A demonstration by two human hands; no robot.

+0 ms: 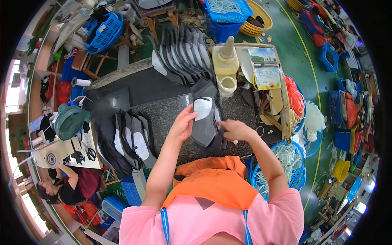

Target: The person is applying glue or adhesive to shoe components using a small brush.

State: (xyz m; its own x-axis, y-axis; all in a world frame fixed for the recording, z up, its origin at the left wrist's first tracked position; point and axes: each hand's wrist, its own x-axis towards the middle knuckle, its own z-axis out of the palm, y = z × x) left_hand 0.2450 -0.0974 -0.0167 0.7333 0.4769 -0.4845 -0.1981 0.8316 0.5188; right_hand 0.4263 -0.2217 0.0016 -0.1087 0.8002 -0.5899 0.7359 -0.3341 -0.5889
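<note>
A flat dark grey cut piece with a white patch (204, 130) lies on top of several like pieces, fanned out over the dark stone slab (165, 116) before me. At its left edge, by the white patch, my left hand (183, 124) pinches it between thumb and fingers. Across from it, my right hand (235, 130) is closed, its fingertips against the right edge of the pieces. Whatever those fingertips pinch is hidden. Beyond the hands stands a row of overlapping grey pieces with white patches (179, 53). Another such row (134, 141) is at the left.
A cream pot with a cone-shaped top (226, 57) and a small open cup (227, 85) stand behind the pieces. At the right are a notebook (265, 67) and a blue basket of pale strips (292, 157). A green fan (71, 122) and a seated co-worker (67, 183) are at the left.
</note>
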